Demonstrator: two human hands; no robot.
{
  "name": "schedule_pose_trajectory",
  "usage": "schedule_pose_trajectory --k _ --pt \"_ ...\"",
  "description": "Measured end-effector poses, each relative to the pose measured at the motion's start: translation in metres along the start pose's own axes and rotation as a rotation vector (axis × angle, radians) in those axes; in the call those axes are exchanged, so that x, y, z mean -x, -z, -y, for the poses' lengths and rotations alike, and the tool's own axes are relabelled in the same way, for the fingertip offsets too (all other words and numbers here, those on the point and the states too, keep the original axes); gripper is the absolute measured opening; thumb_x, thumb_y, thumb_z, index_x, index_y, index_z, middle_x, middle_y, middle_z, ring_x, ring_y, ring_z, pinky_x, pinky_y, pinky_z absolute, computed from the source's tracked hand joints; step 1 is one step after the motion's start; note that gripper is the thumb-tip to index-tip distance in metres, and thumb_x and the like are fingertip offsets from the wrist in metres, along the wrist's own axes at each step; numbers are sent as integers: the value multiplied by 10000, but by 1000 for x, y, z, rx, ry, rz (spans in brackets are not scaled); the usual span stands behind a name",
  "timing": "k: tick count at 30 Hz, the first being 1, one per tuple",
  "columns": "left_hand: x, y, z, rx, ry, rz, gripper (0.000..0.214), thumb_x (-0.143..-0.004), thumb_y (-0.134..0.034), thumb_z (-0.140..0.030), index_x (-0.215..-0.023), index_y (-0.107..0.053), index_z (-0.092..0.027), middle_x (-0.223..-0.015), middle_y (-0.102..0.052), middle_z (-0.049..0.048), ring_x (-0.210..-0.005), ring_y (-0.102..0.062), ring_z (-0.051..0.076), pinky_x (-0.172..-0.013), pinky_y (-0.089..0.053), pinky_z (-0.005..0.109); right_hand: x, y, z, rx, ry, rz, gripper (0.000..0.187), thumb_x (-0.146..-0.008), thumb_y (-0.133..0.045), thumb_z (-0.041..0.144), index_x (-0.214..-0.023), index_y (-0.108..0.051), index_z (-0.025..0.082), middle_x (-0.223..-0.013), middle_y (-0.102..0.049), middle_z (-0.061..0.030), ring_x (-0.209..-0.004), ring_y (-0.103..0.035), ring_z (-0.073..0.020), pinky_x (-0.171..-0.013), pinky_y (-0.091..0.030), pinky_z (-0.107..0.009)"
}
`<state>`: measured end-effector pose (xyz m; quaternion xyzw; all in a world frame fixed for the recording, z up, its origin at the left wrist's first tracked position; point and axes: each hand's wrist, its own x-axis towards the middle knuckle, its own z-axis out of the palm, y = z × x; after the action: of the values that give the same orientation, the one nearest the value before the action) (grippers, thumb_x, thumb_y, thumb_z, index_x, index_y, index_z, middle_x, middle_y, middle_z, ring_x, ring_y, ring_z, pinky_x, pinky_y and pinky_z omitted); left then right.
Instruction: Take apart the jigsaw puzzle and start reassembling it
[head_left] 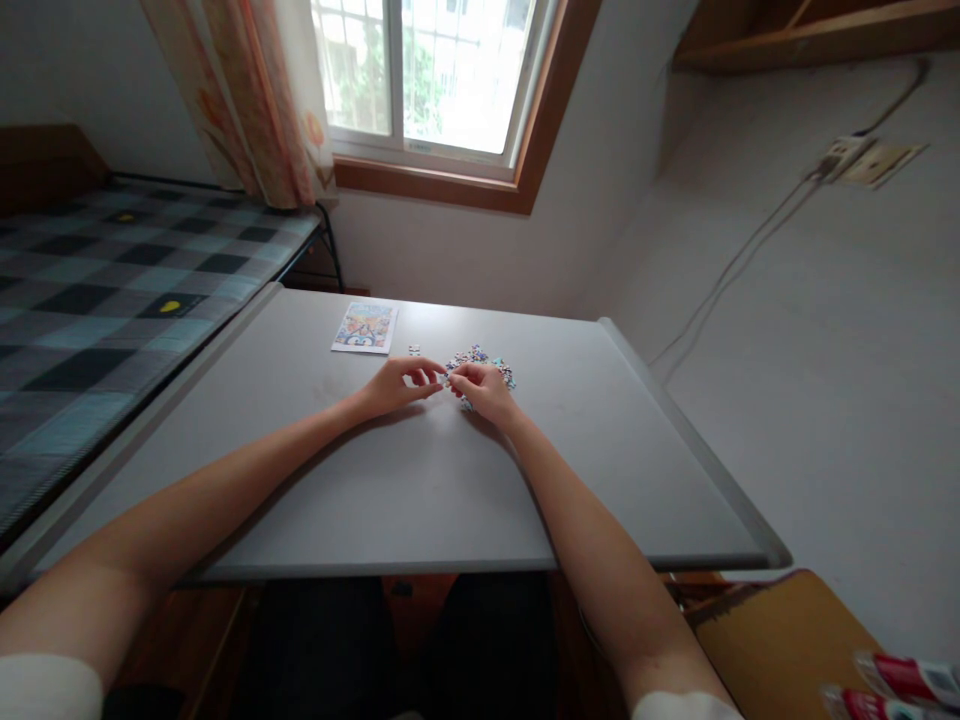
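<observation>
Both my hands meet over the middle of a grey table (420, 480). My left hand (397, 384) has its fingers curled in a pinch, and my right hand (484, 390) pinches too; between the fingertips is a small jigsaw piece (448, 381). My right hand rests at the near edge of a pile of loose colourful puzzle pieces (480, 358). One single piece (414, 350) lies apart to the left of the pile. A colourful picture card (364, 327) lies flat further left, towards the back of the table.
A bed with a dark checked cover (97, 290) runs along the table's left side. A window (427, 75) and a curtain (247, 100) are behind. A white wall with a socket and cables (847, 160) is to the right. A brown stool (780, 640) stands at lower right.
</observation>
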<state>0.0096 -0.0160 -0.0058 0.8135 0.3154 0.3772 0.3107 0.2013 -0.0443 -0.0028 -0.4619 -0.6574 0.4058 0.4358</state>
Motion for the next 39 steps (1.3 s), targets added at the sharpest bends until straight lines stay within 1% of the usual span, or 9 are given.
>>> schedule_pose_trajectory --k 10,14,18,22,26,30,32,34,39 --pt "-1 -2 6 -9 -66 10 217 -793 -644 -330 -927 -668 -161 -776 -689 25 -675 -617 110 -646 -507 231 0 0 -3 41 14 3 209 -720 -590 355 -702 -642 153 -622 -602 0 -568 -517 -104 -559 -408 -237" --pt "-4 5 17 -201 -93 -83 193 -779 -660 -354 -871 -670 -185 -827 -674 30 -804 -617 157 -789 -484 309 -2 0 -7 14 41 -68 259 -737 -590 387 -805 -678 153 -624 -589 6 -553 -493 -98 -536 -389 -233" --pt "-5 14 25 -416 102 -204 188 -758 -676 -374 -848 -691 -211 -921 -685 35 -922 -603 213 -901 -402 397 -3 0 -8 -6 55 -115 262 -742 -573 379 -817 -682 152 -624 -577 4 -545 -482 -96 -516 -371 -228" --pt "-4 16 28 -544 302 -221 210 -740 -685 -407 -867 -710 -242 -994 -677 41 -1037 -556 281 -934 -324 470 -3 0 -7 17 62 -121 253 -744 -561 373 -799 -686 160 -622 -577 2 -540 -472 -94 -508 -363 -226" --pt "-3 16 30 -572 357 -170 241 -743 -668 -449 -869 -721 -251 -1020 -655 62 -1072 -514 316 -916 -305 469 -4 0 -9 36 68 -116 252 -752 -558 374 -794 -689 164 -626 -579 2 -538 -468 -92 -506 -364 -223" --pt "-3 15 31 -579 363 -178 286 -733 -668 -449 -949 -712 -266 -1050 -648 60 -1066 -513 313 -909 -297 461 -4 0 -11 31 82 -110 248 -757 -561 366 -799 -691 159 -618 -574 4 -540 -468 -92 -511 -365 -222" --pt "-2 15 30 -598 318 -193 288 -734 -663 -419 -975 -703 -266 -1061 -651 54 -1052 -529 300 -915 -295 464 -4 0 -11 31 87 -110 246 -761 -560 362 -800 -692 159 -621 -577 4 -542 -472 -92 -516 -368 -222" --pt "-1 16 27 -648 200 -187 236 -764 -628 -388 -943 -706 -256 -1051 -661 52 -1038 -548 284 -942 -278 476 -4 1 -11 34 89 -110 245 -763 -560 362 -798 -691 158 -622 -578 4 -541 -474 -91 -519 -370 -223" --pt "3 16 17 -775 -137 -42 227 -832 -537 -351 -856 -731 -236 -977 -694 55 -959 -592 247 -996 -257 471 -3 1 -10 62 86 -110 246 -765 -561 367 -795 -690 160 -629 -585 2 -556 -486 -94 -525 -377 -219"
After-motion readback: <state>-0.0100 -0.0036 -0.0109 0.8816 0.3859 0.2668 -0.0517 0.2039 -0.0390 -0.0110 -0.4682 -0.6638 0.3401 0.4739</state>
